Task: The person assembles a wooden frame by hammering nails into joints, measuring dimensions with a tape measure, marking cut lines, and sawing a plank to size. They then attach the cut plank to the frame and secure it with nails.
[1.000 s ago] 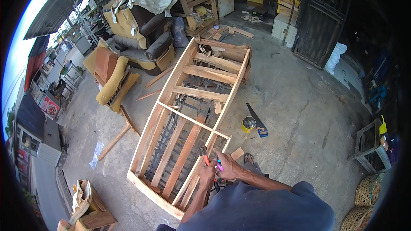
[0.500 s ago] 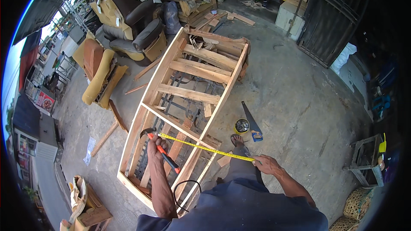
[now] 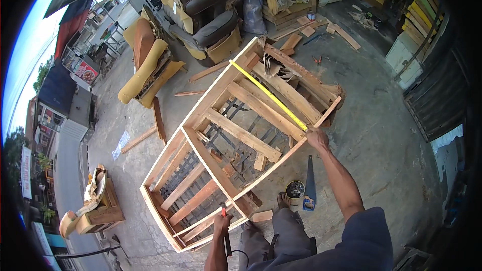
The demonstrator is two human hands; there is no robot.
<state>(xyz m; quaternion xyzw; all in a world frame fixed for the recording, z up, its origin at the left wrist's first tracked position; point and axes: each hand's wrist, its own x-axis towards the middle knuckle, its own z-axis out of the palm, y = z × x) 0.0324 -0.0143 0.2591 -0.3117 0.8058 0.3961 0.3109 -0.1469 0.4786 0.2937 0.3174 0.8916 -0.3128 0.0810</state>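
Note:
A long wooden frame (image 3: 203, 149) with several cross slats lies on the floor in front of me. My right hand (image 3: 317, 139) is closed at its right rail, holding one end of a yellow tape measure (image 3: 271, 95). The tape stretches across the far part of the frame, and its other end lies at the left rail; the case is not plain to see. Over the near right corner, my left hand (image 3: 221, 222) grips a hammer (image 3: 228, 245) by its red and black handle. Most of the hammer's head is hidden.
Right of my feet are a handsaw (image 3: 310, 185) and a round tub of nails (image 3: 295, 189). Red-handled pliers (image 3: 317, 60) and wood offcuts (image 3: 346, 36) lie beyond the frame. Torn armchairs (image 3: 145, 65) stand to the left, and a padded wooden piece (image 3: 98, 206) sits near left.
My right hand has moved forward to the frame's far right rail with the tape. My left hand, still gripping the hammer, has left the tape's end and come back toward me. The view has shifted.

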